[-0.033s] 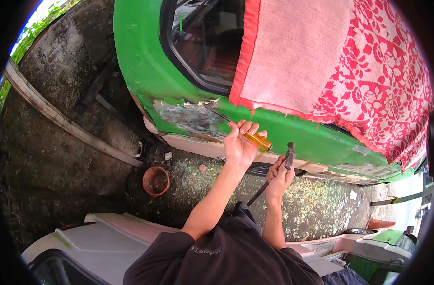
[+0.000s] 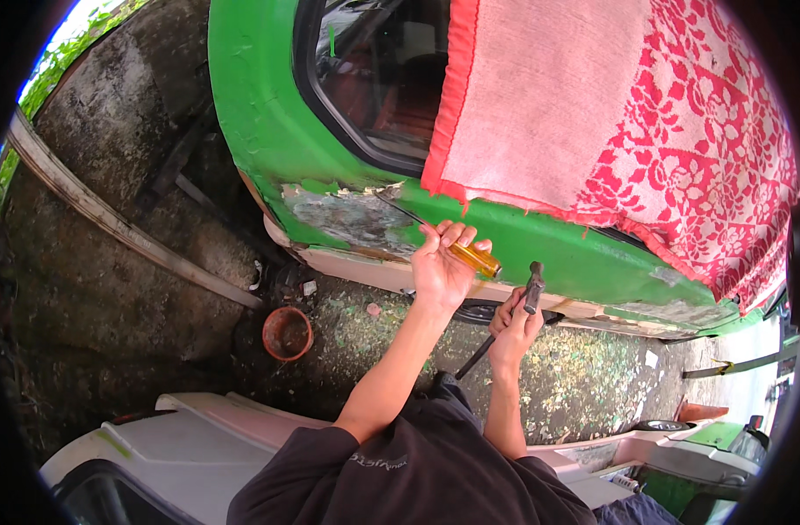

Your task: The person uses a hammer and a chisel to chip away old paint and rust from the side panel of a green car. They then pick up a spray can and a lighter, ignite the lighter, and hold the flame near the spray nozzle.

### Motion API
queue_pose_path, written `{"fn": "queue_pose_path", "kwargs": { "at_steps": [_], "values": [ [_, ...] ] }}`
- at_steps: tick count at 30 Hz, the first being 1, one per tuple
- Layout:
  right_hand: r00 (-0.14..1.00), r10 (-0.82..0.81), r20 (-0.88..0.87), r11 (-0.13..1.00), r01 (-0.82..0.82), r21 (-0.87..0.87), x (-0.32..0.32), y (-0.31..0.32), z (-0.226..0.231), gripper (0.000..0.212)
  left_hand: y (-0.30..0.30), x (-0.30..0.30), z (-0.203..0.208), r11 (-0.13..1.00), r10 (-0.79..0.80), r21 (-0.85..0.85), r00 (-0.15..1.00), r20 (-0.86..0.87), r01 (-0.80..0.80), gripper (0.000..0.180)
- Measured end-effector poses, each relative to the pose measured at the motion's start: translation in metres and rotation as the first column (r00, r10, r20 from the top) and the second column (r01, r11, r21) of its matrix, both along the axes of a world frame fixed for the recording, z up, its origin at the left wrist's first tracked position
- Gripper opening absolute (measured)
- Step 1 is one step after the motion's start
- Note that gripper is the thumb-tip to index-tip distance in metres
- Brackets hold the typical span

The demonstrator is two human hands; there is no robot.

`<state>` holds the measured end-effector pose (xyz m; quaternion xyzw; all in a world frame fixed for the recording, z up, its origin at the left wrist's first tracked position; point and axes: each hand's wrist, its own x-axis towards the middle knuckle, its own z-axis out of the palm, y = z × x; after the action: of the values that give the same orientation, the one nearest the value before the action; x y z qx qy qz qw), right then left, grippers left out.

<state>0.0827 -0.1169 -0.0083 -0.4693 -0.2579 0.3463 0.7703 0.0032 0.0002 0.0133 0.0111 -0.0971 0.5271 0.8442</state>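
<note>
My left hand (image 2: 443, 267) is closed round the amber handle of a screwdriver (image 2: 475, 258). The dark shaft slants up and left, and its tip lies at the edge of a scraped grey patch (image 2: 347, 219) where the green paint of a vehicle (image 2: 260, 114) is flaking. Lower right, my right hand (image 2: 513, 331) grips a hammer (image 2: 534, 287) by its dark handle. The hammer's head sticks up above the fingers, close to the butt of the screwdriver but apart from it.
A red and pink floral cloth (image 2: 548, 105) drapes over the vehicle beside its window (image 2: 382, 79). An orange-brown pot (image 2: 288, 333) stands on the ground, where paint chips (image 2: 583, 376) lie scattered. Behind me is a pale vehicle (image 2: 190, 446).
</note>
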Motion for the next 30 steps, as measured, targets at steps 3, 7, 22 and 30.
{"fn": "queue_pose_path", "kwargs": {
  "at_steps": [3,7,22,30],
  "values": [
    [0.997,-0.073,0.036,0.997,0.073,0.024,-0.002,0.002,0.007,0.024,0.005,0.002,0.001,1.0,0.006,0.008,1.0,-0.003,-0.006,0.032],
    [0.951,-0.274,0.142,0.959,0.259,0.117,-0.013,0.021,-0.011,0.019,0.007,0.005,-0.001,1.0,-0.008,0.024,1.0,-0.006,0.008,0.033],
    [0.938,-0.346,-0.03,0.932,0.347,0.104,0.002,0.017,0.001,0.014,0.012,0.002,-0.005,0.999,0.032,0.042,0.999,-0.032,-0.03,0.034],
    [0.965,-0.197,0.175,0.98,0.195,0.029,-0.013,0.03,-0.019,0.02,0.01,0.007,-0.002,0.999,0.015,0.028,1.0,0.019,-0.015,0.033]
  ]
}}
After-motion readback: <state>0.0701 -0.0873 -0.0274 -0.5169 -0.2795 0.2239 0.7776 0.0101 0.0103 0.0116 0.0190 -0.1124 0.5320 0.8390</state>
